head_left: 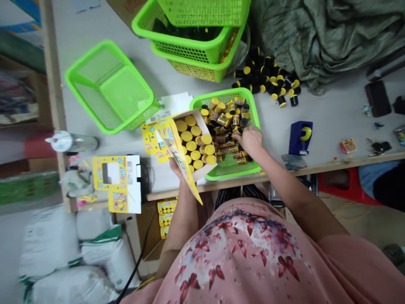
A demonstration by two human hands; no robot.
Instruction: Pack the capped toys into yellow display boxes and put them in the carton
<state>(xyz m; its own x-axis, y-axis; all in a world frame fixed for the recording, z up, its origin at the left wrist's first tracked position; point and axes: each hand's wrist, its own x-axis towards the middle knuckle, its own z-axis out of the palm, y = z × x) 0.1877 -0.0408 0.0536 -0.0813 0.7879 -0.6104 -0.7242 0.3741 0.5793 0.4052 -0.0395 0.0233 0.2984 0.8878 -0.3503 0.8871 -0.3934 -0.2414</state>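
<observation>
My left hand (176, 168) holds a yellow cardboard box (190, 143) from beneath, tilted open; it is filled with several yellow-capped small containers (194, 145). My right hand (250, 139) reaches into a small green basket (226, 99) at the table's front edge, fingers curled down among several small black-and-yellow containers (226, 122). What the fingers grip is hidden.
An empty green basket (110, 88) lies tilted at the left. Stacked green baskets (193, 38) stand at the back. Loose black containers (268, 78) lie beside grey cloth (325, 33). A blue tape dispenser (300, 137) sits at the right; flat yellow cartons (117, 181) at the left.
</observation>
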